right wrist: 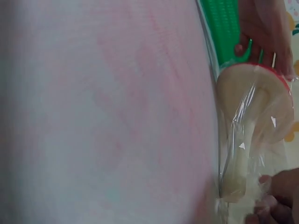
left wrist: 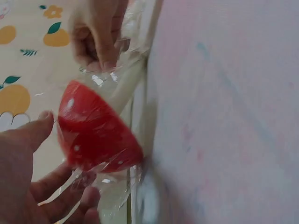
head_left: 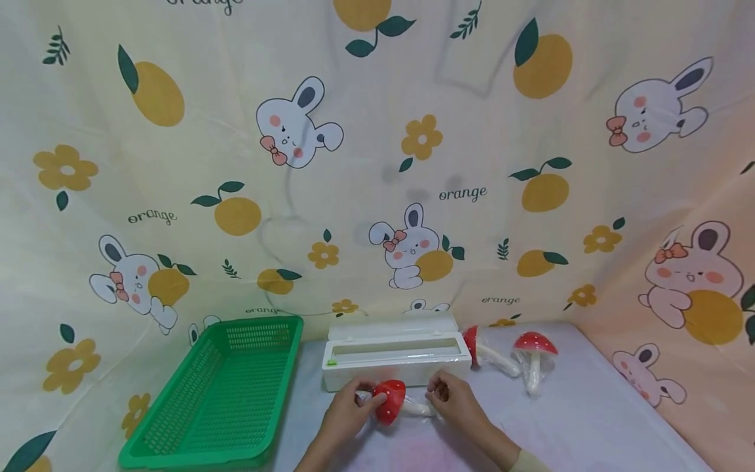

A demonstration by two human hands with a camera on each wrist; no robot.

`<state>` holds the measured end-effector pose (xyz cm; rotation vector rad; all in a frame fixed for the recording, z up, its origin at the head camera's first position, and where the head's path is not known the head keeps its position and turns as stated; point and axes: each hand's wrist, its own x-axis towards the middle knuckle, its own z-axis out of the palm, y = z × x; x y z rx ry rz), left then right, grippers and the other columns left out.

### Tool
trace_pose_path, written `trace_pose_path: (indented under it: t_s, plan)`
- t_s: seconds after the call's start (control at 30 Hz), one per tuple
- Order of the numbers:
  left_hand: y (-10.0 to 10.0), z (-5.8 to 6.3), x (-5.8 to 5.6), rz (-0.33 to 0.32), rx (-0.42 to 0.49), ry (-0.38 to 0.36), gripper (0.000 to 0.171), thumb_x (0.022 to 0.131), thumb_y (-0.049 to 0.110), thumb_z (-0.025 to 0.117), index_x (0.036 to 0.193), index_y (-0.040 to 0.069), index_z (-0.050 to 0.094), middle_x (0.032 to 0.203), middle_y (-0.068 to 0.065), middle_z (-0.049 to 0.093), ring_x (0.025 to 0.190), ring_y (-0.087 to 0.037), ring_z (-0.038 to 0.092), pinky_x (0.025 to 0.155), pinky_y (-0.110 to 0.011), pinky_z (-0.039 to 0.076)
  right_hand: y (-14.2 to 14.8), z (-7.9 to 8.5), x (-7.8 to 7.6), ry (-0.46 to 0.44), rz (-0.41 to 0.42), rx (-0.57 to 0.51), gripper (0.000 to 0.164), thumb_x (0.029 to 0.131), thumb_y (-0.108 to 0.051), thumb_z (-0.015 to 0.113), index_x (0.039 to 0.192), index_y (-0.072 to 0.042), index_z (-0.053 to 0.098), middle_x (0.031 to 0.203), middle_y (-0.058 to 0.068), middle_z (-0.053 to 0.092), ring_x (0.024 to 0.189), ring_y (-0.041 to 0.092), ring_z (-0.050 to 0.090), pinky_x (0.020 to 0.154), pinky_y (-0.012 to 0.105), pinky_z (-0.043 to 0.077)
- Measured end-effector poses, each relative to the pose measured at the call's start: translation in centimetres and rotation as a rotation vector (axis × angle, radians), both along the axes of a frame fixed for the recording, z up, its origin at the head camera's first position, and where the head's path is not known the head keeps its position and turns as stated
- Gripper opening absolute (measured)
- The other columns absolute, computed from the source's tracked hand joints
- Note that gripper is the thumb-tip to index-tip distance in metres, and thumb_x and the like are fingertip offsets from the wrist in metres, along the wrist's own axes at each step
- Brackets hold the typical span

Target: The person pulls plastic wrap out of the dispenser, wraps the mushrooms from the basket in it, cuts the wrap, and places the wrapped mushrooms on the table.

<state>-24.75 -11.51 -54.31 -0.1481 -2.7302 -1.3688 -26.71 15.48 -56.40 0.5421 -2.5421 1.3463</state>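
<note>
A red toy mushroom (head_left: 390,402) with white spots and a pale stem lies on its side, wrapped in clear plastic film (left wrist: 98,78). My left hand (head_left: 349,409) holds the cap end, its thumb at the cap and its fingers around the far side. Near the stem end my right hand (head_left: 454,400) pinches the film between thumb and fingertips. Behind both hands stands a white cling-film dispenser (head_left: 392,374) with its lid raised. The right wrist view shows the pale underside of the cap (right wrist: 238,88) and the stem through wrinkled film.
A green plastic basket (head_left: 277,387) stands on the left of the white-covered table (head_left: 601,419). Two more film-wrapped toy mushrooms, a leaning one (head_left: 497,359) and one farther right (head_left: 533,357), lie right of the dispenser. A printed cloth (head_left: 354,196) hangs behind.
</note>
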Motion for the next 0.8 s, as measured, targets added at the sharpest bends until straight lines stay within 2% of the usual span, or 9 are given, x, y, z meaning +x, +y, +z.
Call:
trace_pose_path:
  t_s: [0.13, 0.23, 0.43, 0.63, 0.73, 0.8]
  plan:
    - [1.0, 0.1, 0.0, 0.081, -0.102, 0.011, 0.036, 0.092, 0.049, 0.083, 0.110, 0.021, 0.069, 0.108, 0.001, 0.071, 0.088, -0.014, 0.058, 0.073, -0.035, 0.050, 0.1, 0.0, 0.0, 0.007, 0.125, 0.093, 0.014, 0.092, 0.003, 0.079, 0.094, -0.009, 0.072, 0.085, -0.006, 0.060, 0.074, 0.002, 0.052, 0.065, 0.022, 0.049]
    - [1.5, 0.3, 0.0, 0.121, -0.127, 0.047, 0.033, 0.092, 0.046, 0.084, 0.106, 0.020, 0.068, 0.102, 0.001, 0.070, 0.084, -0.014, 0.057, 0.070, -0.035, 0.048, 0.0, 0.3, 0.1, -0.011, 0.171, 0.181, 0.005, 0.094, -0.005, 0.079, 0.098, -0.009, 0.079, 0.092, -0.006, 0.062, 0.081, 0.004, 0.054, 0.070, 0.025, 0.052]
    - [1.8, 0.4, -0.1, 0.173, -0.137, 0.097, 0.031, 0.093, 0.044, 0.083, 0.101, 0.018, 0.067, 0.093, 0.003, 0.070, 0.079, -0.013, 0.058, 0.067, -0.035, 0.048, -0.3, 0.7, 0.1, -0.043, 0.201, 0.351, 0.023, 0.088, -0.025, 0.090, 0.106, -0.019, 0.078, 0.104, -0.008, 0.062, 0.094, 0.011, 0.054, 0.083, 0.033, 0.053]
    - [2.0, 0.3, -0.1, 0.201, -0.108, 0.079, 0.032, 0.092, 0.047, 0.083, 0.096, 0.020, 0.067, 0.086, 0.007, 0.067, 0.080, -0.011, 0.061, 0.070, -0.036, 0.049, -0.4, 0.1, -0.3, -0.012, 0.179, 0.367, 0.029, 0.083, -0.025, 0.095, 0.104, -0.020, 0.075, 0.098, -0.012, 0.063, 0.091, 0.007, 0.053, 0.083, 0.034, 0.051]
    - [2.1, 0.5, 0.2, 0.217, -0.093, 0.071, 0.032, 0.092, 0.050, 0.082, 0.093, 0.021, 0.068, 0.083, 0.007, 0.066, 0.077, -0.010, 0.059, 0.068, -0.036, 0.048, -0.4, 0.0, -0.3, -0.002, 0.196, 0.347, 0.025, 0.086, -0.022, 0.092, 0.103, -0.019, 0.075, 0.098, -0.012, 0.065, 0.090, 0.005, 0.055, 0.084, 0.033, 0.054]
    - [2.1, 0.7, 0.3, 0.217, -0.084, 0.076, 0.034, 0.092, 0.053, 0.081, 0.093, 0.021, 0.069, 0.082, 0.008, 0.065, 0.075, -0.010, 0.058, 0.066, -0.034, 0.048, -0.3, 0.0, -0.2, 0.043, 0.225, 0.331, 0.020, 0.089, -0.017, 0.089, 0.104, -0.018, 0.075, 0.098, -0.012, 0.067, 0.091, 0.004, 0.057, 0.086, 0.034, 0.055]
